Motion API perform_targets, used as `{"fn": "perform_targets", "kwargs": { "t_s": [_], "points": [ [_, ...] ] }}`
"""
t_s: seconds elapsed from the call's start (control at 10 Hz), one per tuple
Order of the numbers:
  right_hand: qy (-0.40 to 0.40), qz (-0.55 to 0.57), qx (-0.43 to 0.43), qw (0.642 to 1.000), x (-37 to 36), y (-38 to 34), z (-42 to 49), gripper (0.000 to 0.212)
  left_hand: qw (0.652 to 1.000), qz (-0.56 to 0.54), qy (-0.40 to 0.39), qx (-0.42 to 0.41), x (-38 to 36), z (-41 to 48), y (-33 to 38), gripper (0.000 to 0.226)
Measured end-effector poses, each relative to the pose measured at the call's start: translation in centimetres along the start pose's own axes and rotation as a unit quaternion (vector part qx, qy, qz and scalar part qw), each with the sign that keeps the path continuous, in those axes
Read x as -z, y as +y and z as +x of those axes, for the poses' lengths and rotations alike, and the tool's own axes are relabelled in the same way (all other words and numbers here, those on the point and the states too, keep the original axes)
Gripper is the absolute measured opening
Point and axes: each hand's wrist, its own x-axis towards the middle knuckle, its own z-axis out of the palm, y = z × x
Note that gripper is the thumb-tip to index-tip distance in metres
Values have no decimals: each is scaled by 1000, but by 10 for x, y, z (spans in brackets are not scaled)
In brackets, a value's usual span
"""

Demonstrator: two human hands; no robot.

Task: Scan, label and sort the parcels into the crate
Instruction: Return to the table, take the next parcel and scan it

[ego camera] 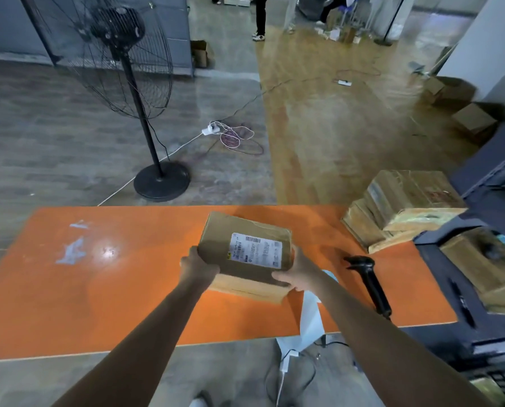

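Fingers [282, 279] of left hand [199, 267], right hand [301, 273] curled round parcel [224, 230] edges, above table [98, 289]; scanner [370, 282] near right.

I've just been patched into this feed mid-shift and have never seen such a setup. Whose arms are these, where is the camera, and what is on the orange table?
There is no machine here. These are a person's two bare arms, filmed by one wide-angle camera worn on the head, looking forward and down. The left hand and right hand grip the near corners of a cardboard parcel, which has a white label on top. It is over the orange table; I cannot tell whether it rests there or is lifted. A black scanner lies to its right, unheld. Further right are stacked parcels and a dark crate holding more boxes.
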Motion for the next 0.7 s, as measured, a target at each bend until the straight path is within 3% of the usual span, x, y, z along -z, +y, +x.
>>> {"fn": "perform_targets", "kwargs": {
  "t_s": [0.1, 0.2, 0.3, 0.4, 0.5, 0.7],
  "points": [
    [-8, -34, 23, 999, -9, -1, 0, 91, 997, 50, 52, -14, 0, 2, 0, 75],
    [74, -103, 73, 989, -13, -3, 4, 100, 995, 18, 84, 53, -5, -6, 0, 82],
    [61, -171, 104, 978, -8, -2, 15, 114, 994, -15, 30, 103, -13, -18, 2, 58],
    [22, -214, 89, 973, 3, 0, 28, 126, 995, 4, -82, 59, -28, -37, 7, 34],
    [11, -239, 82, 967, 10, 2, 33, 132, 996, -36, -77, 34, -39, -45, 13, 30],
    [9, -272, 46, 961, 14, 12, 21, 121, 998, -2, -48, 26, -75, 20, -14, 88]
  ]
}}
